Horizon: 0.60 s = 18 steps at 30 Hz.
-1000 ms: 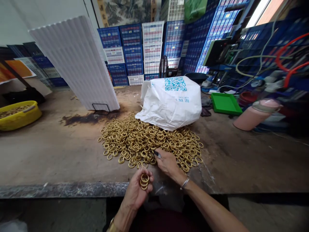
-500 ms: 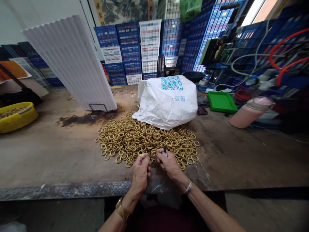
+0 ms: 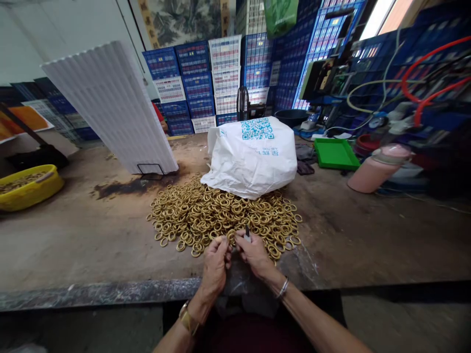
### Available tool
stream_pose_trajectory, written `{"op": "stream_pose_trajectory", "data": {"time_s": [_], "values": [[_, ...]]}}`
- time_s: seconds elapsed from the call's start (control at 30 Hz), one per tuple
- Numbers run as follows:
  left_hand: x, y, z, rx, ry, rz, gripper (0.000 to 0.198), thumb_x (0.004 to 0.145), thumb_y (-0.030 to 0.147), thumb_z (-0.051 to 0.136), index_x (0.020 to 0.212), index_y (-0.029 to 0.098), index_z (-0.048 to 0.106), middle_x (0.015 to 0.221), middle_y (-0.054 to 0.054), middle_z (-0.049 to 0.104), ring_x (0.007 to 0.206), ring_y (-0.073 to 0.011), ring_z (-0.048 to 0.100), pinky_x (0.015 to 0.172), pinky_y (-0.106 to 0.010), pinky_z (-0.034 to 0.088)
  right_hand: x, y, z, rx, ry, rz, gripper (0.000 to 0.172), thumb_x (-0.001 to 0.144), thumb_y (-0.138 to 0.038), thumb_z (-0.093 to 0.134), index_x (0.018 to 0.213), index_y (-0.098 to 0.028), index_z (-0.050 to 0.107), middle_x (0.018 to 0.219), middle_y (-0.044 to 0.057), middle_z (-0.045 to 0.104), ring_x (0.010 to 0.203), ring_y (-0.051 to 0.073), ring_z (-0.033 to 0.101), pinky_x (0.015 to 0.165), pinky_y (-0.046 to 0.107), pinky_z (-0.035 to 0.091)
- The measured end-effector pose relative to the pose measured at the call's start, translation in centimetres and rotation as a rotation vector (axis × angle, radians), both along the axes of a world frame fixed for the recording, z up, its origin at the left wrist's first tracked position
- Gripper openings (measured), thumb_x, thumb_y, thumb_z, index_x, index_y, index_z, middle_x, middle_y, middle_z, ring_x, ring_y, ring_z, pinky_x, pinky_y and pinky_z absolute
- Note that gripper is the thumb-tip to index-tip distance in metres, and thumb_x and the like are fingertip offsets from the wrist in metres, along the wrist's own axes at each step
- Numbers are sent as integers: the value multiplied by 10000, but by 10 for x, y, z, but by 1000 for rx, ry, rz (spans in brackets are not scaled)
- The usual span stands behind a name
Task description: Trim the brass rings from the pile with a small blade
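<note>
A wide heap of brass-coloured rings (image 3: 206, 215) lies on the table in front of me. At its near edge my left hand (image 3: 215, 262) is closed, thumb and fingers pinched together; what they hold is hidden. Close beside it, my right hand (image 3: 255, 252) is closed around a small tool (image 3: 248, 235) with a dark tip and a pale grey body, too small to name exactly. The fingertips of both hands almost meet, with rings just beyond them. A white woven sack (image 3: 253, 159) with blue print rests on the back of the heap.
On the left stand a yellow basin (image 3: 31, 191) and a corrugated white panel (image 3: 114, 113) in a wire stand. A green tray (image 3: 336, 153) and a pink bottle (image 3: 379, 169) are at right. Stacked crates (image 3: 195, 81) line the back. The table's front edge (image 3: 103, 294) runs before me.
The view has shifted slightly. Both hands stay close together at the heap's near edge, closed as before, with the small tool still in the right one.
</note>
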State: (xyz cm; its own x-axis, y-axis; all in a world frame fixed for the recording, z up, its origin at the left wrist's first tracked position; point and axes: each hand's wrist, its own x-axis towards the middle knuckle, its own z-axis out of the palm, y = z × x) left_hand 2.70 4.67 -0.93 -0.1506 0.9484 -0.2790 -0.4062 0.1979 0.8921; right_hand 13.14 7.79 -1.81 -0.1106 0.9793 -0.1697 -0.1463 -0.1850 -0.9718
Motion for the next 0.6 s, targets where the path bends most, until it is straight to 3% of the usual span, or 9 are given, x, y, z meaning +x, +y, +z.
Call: {"op": "stream_pose_trajectory", "data": {"time_s": [0.2,0.4,0.53,0.6], "values": [[-2,-1,1,5,-27,-38,333,674,421,640,865,160,560,576,51,504,400,-21,368,363,-131,216,2,-2,2,40,-105,24,194,701,-357,545,662,-168,525,485,-68,432,394,48,329,384,178,259],[-5,-1,3,9,16,-57,317,663,441,636,743,157,520,521,70,435,381,-28,325,363,-147,211,5,0,6,64,-213,134,174,701,-327,518,696,-161,568,485,-57,456,420,63,352,412,187,281],[-9,0,4,88,282,-59,275,718,429,573,683,162,520,519,63,424,420,-52,343,411,-170,263,11,6,9,88,-279,54,255,714,-320,492,887,-153,577,499,-65,435,437,74,354,429,190,293],[-11,0,6,189,450,-59,233,741,377,554,661,158,543,543,46,452,491,-76,397,489,-189,324,13,8,13,148,-326,80,261,724,-334,489,885,-154,585,518,-58,440,464,80,370,450,194,305]]}}
